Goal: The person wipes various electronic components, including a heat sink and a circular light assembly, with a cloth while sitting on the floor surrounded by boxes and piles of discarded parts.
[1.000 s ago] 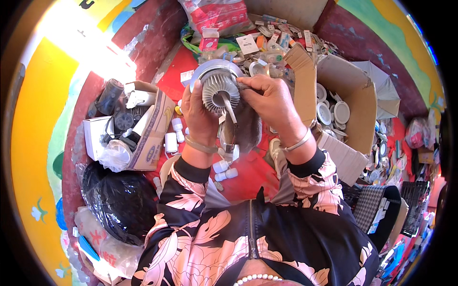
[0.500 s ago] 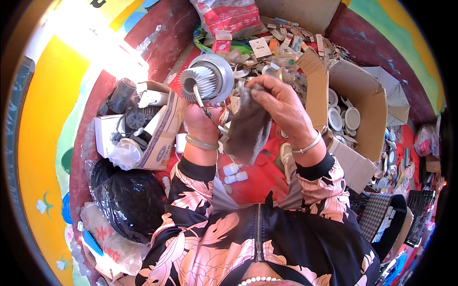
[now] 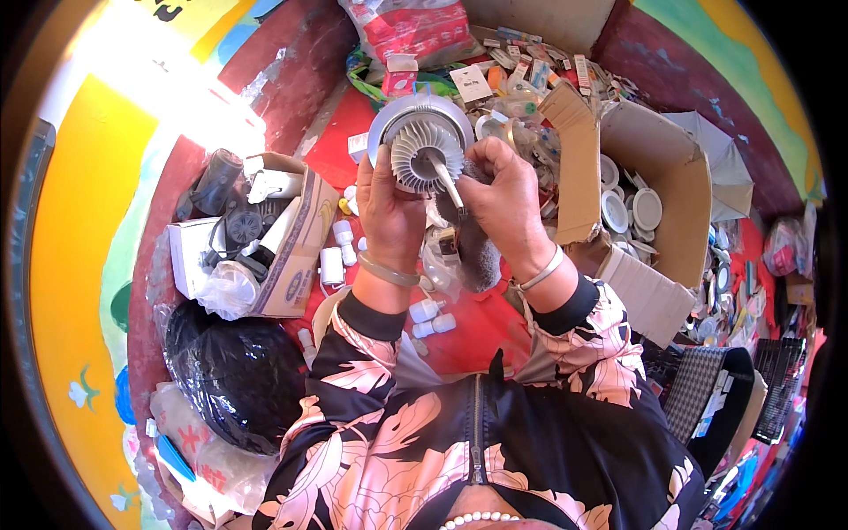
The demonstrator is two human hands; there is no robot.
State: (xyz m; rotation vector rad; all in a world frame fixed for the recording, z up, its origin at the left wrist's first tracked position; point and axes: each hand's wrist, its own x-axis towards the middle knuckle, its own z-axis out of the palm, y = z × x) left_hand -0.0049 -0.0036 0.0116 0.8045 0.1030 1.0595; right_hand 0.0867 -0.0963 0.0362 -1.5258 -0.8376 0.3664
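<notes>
Measured from the finned lamp (image 3: pixel 411 150), the broadest bare red ground (image 3: pixel 481 340) lies at 6 o'clock, between the forearms; white bulbs (image 3: pixel 435 326) take up its left side, and the dark cloth (image 3: pixel 480 261) under the right hand (image 3: pixel 508 203) covers the way in from above. A narrow red strip at 10 o'clock leaves a passage past the left hand (image 3: pixel 389 212), pinched by a small white box (image 3: pixel 357 147). At 8 o'clock a filled carton (image 3: pixel 296 252) blocks; at 3, another carton's raised flap (image 3: pixel 574 168). Heaped packages (image 3: pixel 539 71) obstruct 2 o'clock, a plastic bag (image 3: pixel 411 31) 12.
</notes>
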